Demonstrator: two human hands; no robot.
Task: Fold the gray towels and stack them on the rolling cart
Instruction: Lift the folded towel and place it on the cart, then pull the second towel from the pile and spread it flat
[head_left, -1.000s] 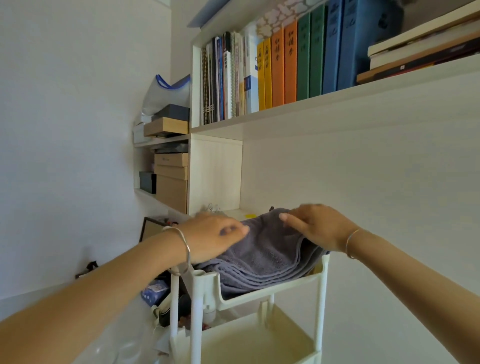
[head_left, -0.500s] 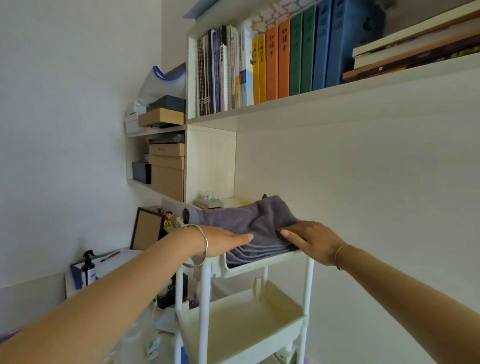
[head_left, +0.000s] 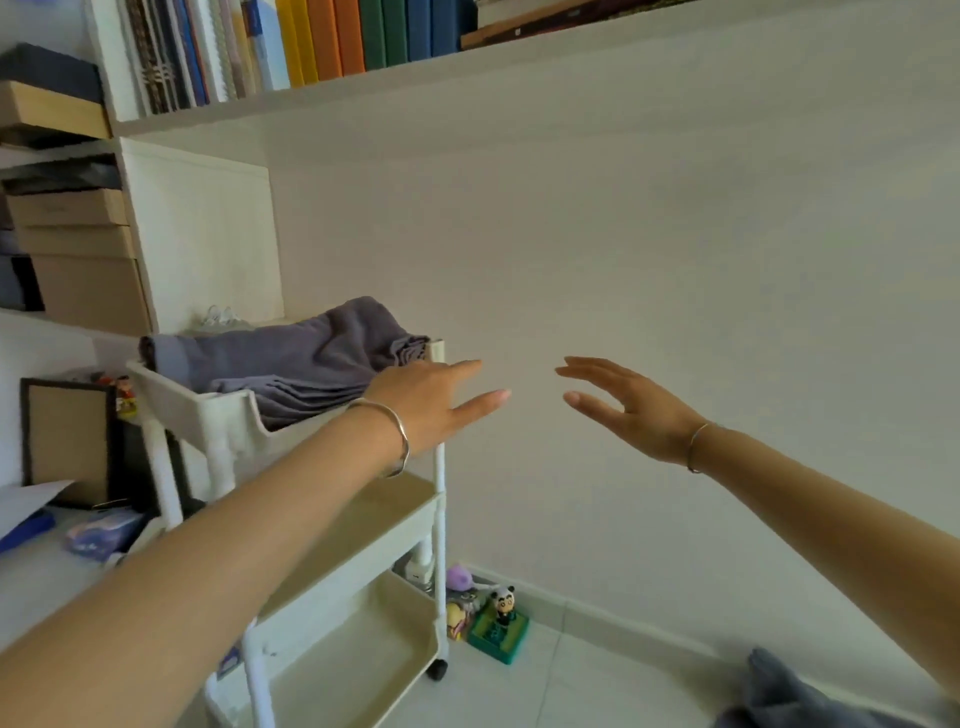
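Observation:
A stack of folded gray towels (head_left: 301, 364) lies in the top tray of the white rolling cart (head_left: 208, 410) at the left. My left hand (head_left: 436, 400) hovers just right of the stack, fingers straight, holding nothing. My right hand (head_left: 623, 405) is farther right in front of the bare wall, fingers spread and empty. More gray cloth (head_left: 789, 696) lies at the bottom right corner, partly cut off by the frame edge.
The cart's two lower trays (head_left: 363, 639) hold nothing visible. Small toy figures (head_left: 493, 613) sit on the floor by the cart's wheel. A bookshelf (head_left: 332, 36) with books and boxes runs above. A framed board (head_left: 67, 441) and clutter sit on a surface left.
Both hands have lifted off the towel stack and moved right, away from the cart. The view has swung right and down, showing the floor and more gray cloth.

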